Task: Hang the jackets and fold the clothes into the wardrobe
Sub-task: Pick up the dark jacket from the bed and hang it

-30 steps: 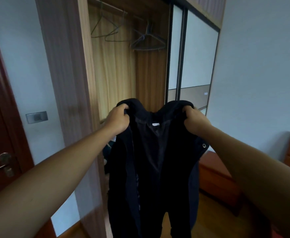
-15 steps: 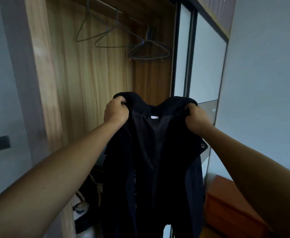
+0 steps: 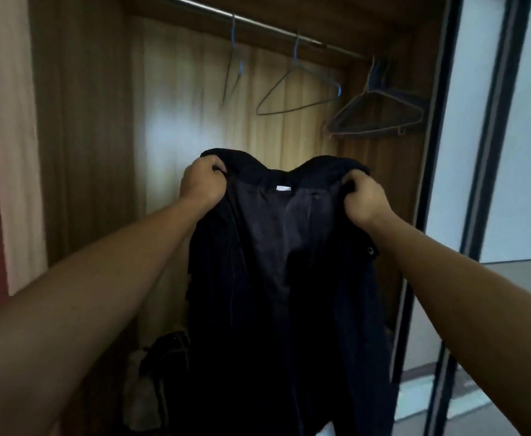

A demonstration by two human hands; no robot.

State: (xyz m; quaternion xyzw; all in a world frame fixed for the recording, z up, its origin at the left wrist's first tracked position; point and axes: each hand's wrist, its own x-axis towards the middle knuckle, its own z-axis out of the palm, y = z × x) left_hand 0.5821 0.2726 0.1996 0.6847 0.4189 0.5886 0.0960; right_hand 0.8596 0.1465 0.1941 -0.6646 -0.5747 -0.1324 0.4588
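Both hands are closed tight. The left hand (image 3: 202, 180) bunches the dark jacket (image 3: 276, 278) at one shoulder and the right hand (image 3: 364, 199) grips the other, fingers curled into the cloth. The jacket hangs open between them, with its lining and a small white label (image 3: 282, 188) facing the person. It is held out at arm's length in front of the open wardrobe (image 3: 78, 136) and covers the lower middle of the opening. Above the hands a metal rail (image 3: 257, 22) runs across the top. A thin wire hanger (image 3: 298, 92) dangles above and between the hands, and a second one (image 3: 232, 67) above the left hand is turned nearly edge-on. A bunch of darker hangers (image 3: 380, 114) crowds the rail's end, up and to the right of the right hand, all well clear of the jacket. Below the left hand, beside the jacket's lower part, a dark heap (image 3: 166, 357) lies on the wardrobe floor, too dim to make out. To the right of the right hand stands a sliding door (image 3: 490, 152) with dark frames.
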